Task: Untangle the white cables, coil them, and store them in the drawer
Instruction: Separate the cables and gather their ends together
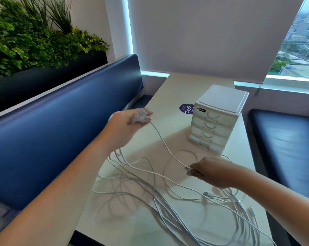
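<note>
A loose tangle of several white cables lies spread over the near half of the table. My left hand is raised above the table's left edge, shut on a small coil of white cable. One strand runs taut from it down to my right hand, which pinches the cable near its plug end. A small white drawer unit with several shut drawers stands upright behind my right hand.
A blue bench backrest runs along the table's left side, with green plants above it. A dark blue seat is at the right. A purple round sticker lies on the table left of the drawer unit.
</note>
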`<state>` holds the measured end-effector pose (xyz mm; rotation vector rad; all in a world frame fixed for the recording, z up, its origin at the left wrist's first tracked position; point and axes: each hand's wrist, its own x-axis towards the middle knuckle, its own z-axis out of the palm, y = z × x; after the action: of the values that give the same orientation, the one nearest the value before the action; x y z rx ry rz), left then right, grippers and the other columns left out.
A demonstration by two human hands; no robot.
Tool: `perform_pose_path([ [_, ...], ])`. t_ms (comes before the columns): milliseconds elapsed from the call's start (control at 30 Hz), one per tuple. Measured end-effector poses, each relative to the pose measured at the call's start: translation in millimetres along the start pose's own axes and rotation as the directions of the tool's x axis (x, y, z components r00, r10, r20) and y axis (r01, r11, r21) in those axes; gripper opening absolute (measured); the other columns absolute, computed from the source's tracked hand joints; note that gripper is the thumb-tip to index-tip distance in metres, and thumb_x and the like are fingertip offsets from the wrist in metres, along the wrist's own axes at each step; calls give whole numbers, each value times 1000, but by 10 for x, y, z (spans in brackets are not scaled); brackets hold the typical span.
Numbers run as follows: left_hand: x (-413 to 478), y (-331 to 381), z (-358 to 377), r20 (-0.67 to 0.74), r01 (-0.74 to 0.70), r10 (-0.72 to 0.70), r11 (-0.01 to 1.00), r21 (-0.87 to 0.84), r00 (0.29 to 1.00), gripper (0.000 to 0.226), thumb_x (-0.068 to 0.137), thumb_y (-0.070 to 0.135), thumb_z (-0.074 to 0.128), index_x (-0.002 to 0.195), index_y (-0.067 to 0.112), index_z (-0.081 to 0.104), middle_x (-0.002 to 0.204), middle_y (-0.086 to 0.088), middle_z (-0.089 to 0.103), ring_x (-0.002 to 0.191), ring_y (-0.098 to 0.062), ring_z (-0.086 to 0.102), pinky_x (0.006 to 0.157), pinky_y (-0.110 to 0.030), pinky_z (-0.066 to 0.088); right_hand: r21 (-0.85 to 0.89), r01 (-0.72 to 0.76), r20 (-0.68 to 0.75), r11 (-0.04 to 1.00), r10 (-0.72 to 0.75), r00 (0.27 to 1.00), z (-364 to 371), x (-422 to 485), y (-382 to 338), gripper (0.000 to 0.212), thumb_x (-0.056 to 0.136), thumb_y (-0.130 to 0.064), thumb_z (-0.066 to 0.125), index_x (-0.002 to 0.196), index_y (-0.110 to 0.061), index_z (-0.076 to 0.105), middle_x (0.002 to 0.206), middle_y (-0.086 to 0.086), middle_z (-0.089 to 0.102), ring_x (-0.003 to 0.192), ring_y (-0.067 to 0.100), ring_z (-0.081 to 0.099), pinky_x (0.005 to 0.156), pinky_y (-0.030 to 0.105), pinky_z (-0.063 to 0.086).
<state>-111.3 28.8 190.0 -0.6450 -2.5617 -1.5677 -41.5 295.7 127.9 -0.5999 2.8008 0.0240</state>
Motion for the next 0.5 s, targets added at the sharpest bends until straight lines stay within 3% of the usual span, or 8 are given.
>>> perform_pose_path([
  [67,-77,28,215,151,40,-18,989,-144,988,20,87,7,70,104,17,74,119,6,70,114,-2,62,99,-17,45,27,28,-11,999,-28,1000,-131,0,-91,47,99,-52,27,83,-15,53,77,3,56,72,23,51,68,33,41],
  [200,-208,77,550,436,32,-57,997,63,898,25,91,23,68,114,31,70,109,17,70,101,13,60,91,-6,42,68,97,-43,993,-94,995,-359,25,-222,36,100,-47,33,79,-22,49,75,-3,56,71,19,53,72,33,45],
  [267,-226,41,620,460,45,-100,991,130,882,11,91,31,67,102,33,72,98,16,72,98,4,63,95,-20,46,51,117,-85,992,-113,990,-412,35,-218,31,101,-44,34,86,-24,52,82,-2,63,75,20,58,76,36,49],
  [367,-232,-22,607,437,73,-164,973,217,884,20,91,39,65,82,22,68,71,7,66,71,-12,59,73,-34,47,-5,95,-147,995,-95,985,-413,7,-181,42,99,-50,31,92,-17,58,83,2,65,76,22,59,73,37,50],
  [467,-221,-65,544,380,44,-146,963,265,914,35,88,45,63,100,13,70,96,-5,71,84,-15,65,84,-35,53,-84,90,-208,992,-106,972,-319,-31,-125,48,98,-53,26,94,-17,58,82,4,64,76,25,59,70,36,49],
  [500,-203,-77,500,347,59,-146,966,251,926,31,90,40,64,105,14,70,103,-6,71,84,-11,65,83,-29,53,-108,83,-212,991,-104,972,-270,-42,-98,48,98,-52,24,95,-17,58,84,4,65,77,26,59,70,37,49],
])
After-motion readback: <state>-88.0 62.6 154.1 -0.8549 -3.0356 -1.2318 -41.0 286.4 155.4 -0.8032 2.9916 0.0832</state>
